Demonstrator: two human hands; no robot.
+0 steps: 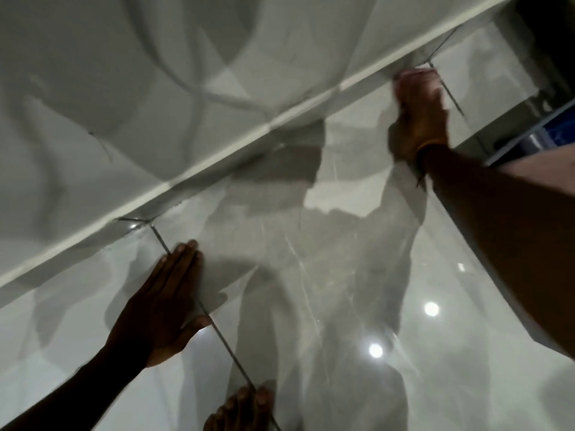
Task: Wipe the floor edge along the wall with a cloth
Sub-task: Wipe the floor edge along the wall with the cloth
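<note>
A glossy grey marble floor [311, 290] meets the wall along a grey skirting [217, 169], which runs diagonally from lower left to upper right under a white trim strip [199, 164]. My right hand [418, 119] is stretched out to the floor edge at the upper right and is motion-blurred. Its fingers are closed on a small pale cloth [413, 76] pressed against the skirting. My left hand [165, 306] lies flat and open on the floor, palm down, across a grout line, well short of the skirting.
My bare foot [241, 410] rests on the floor at the bottom edge. A blue object [557, 132] and a dark opening [544, 14] sit at the far right. Ceiling lights reflect off the tiles at the lower right [375, 350].
</note>
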